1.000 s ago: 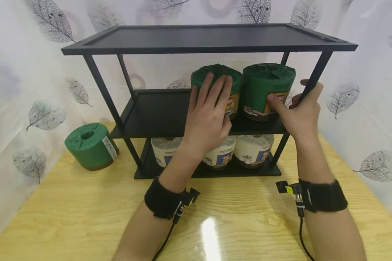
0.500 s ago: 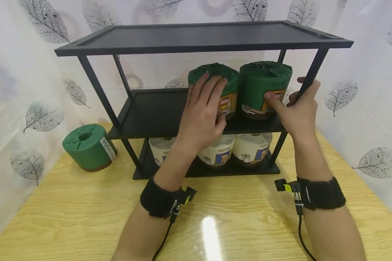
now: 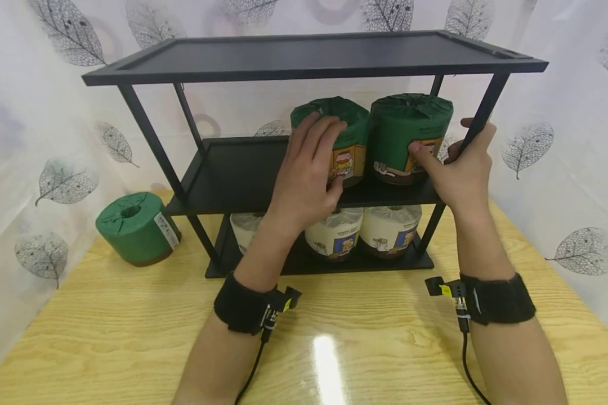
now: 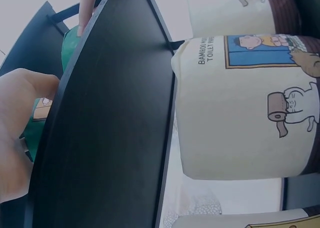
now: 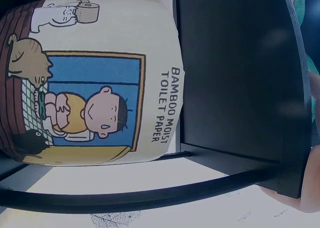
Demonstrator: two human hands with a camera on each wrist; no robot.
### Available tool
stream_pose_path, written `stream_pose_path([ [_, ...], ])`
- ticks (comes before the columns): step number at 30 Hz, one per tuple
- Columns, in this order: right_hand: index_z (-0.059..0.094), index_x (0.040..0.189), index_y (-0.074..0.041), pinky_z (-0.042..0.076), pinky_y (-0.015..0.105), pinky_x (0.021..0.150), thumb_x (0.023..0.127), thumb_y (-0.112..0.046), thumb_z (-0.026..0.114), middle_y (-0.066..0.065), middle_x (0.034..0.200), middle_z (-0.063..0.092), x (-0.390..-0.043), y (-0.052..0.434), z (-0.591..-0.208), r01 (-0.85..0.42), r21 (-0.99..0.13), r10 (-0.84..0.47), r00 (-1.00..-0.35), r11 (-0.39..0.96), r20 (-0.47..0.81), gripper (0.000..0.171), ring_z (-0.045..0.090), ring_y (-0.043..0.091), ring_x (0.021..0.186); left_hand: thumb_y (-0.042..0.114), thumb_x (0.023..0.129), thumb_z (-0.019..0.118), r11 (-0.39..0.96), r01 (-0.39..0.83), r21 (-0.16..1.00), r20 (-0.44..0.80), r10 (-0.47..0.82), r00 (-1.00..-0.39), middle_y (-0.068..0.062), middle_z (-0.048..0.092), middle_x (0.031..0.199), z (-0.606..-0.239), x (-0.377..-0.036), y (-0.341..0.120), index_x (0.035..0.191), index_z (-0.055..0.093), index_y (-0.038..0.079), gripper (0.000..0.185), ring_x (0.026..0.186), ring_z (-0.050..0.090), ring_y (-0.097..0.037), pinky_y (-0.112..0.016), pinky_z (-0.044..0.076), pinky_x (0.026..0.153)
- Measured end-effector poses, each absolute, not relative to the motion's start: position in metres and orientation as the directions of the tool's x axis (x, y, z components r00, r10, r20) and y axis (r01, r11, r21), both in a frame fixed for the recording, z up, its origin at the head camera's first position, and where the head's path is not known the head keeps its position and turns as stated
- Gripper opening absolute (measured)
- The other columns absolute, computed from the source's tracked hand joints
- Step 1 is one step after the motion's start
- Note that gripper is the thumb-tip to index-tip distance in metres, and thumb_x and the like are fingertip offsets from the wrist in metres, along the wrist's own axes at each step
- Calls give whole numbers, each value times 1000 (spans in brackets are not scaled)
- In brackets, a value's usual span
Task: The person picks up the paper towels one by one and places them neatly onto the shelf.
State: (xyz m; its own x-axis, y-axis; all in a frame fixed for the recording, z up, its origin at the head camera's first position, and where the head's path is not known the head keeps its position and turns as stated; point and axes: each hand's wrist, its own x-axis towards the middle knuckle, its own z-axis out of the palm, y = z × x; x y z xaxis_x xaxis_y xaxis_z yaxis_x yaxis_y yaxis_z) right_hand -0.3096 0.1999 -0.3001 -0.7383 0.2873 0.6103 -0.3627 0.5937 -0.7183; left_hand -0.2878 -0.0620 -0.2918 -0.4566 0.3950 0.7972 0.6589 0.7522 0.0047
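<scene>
On the middle shelf (image 3: pixel 233 174) of a black rack stand two green-wrapped toilet rolls, a left one (image 3: pixel 352 138) and a right one (image 3: pixel 410 129). My left hand (image 3: pixel 306 169) rests on the left roll's front and left side, fingers loosely bent, thumb near its lower edge. In the left wrist view the same hand (image 4: pixel 15 133) overlaps the shelf edge. My right hand (image 3: pixel 463 174) has its fingers round the front right post (image 3: pixel 486 107); its thumb touches the right roll's printed front. The two rolls stand side by side, upright.
Several cream toilet rolls (image 3: pixel 391 230) stand on the bottom shelf, partly hidden by my left arm. Another green toilet roll (image 3: pixel 137 228) sits on the wooden table (image 3: pixel 375 337) left of the rack. The top panel (image 3: pixel 304 53) spans above both hands. Cables hang from both wristbands.
My left hand has slid slightly left and down across the left green roll, uncovering more of its printed front. The right hand keeps its place on the post. The head view has shifted slightly.
</scene>
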Motion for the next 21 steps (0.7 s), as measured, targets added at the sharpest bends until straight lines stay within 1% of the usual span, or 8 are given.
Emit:
stream_pose_path([
  [3,36,134,-24,28,31,60,80,-53,75,-1,75,36,-310,200,-300,-360,-720,290,-739,594,609,73,34,14,63,11,85,70,738,674,-8,804,406,-434,-15,41,150,-291,-290,-64,144,42,2,66,148,26,-34,-35,7,126],
  [4,36,134,-24,28,31,60,80,-53,75,-1,74,36,-310,200,-300,-360,-719,289,-738,595,609,73,34,14,62,11,85,70,734,679,-9,805,408,-430,-16,41,150,-291,-290,-64,144,42,2,66,148,26,-34,-34,6,126],
  [8,36,135,-23,28,31,60,80,-53,75,-1,74,36,-310,200,-300,-358,-718,289,-739,597,609,74,34,14,62,8,84,73,714,701,3,805,414,-424,-17,41,149,-291,-292,-67,144,41,0,68,148,26,-35,-30,8,125],
  [11,35,135,-23,28,31,60,80,-52,75,-1,75,36,-310,200,-300,-360,-719,288,-739,595,609,73,34,14,63,3,83,76,695,718,44,799,407,-443,-16,39,151,-290,-294,-69,144,40,1,71,150,22,-34,-28,10,125],
  [16,35,134,-24,28,31,60,80,-52,75,-1,75,36,-309,199,-300,-360,-720,290,-740,593,608,73,34,14,64,-3,80,77,672,729,130,778,386,-495,-14,35,154,-290,-294,-71,145,38,3,76,155,12,-28,-29,13,124],
  [21,35,134,-24,28,31,60,80,-52,75,-1,75,36,-309,199,-300,-358,-721,291,-740,593,607,73,34,14,64,-6,80,76,662,730,167,766,379,-519,-12,33,157,-290,-294,-71,146,38,4,76,156,5,-25,-29,14,124],
])
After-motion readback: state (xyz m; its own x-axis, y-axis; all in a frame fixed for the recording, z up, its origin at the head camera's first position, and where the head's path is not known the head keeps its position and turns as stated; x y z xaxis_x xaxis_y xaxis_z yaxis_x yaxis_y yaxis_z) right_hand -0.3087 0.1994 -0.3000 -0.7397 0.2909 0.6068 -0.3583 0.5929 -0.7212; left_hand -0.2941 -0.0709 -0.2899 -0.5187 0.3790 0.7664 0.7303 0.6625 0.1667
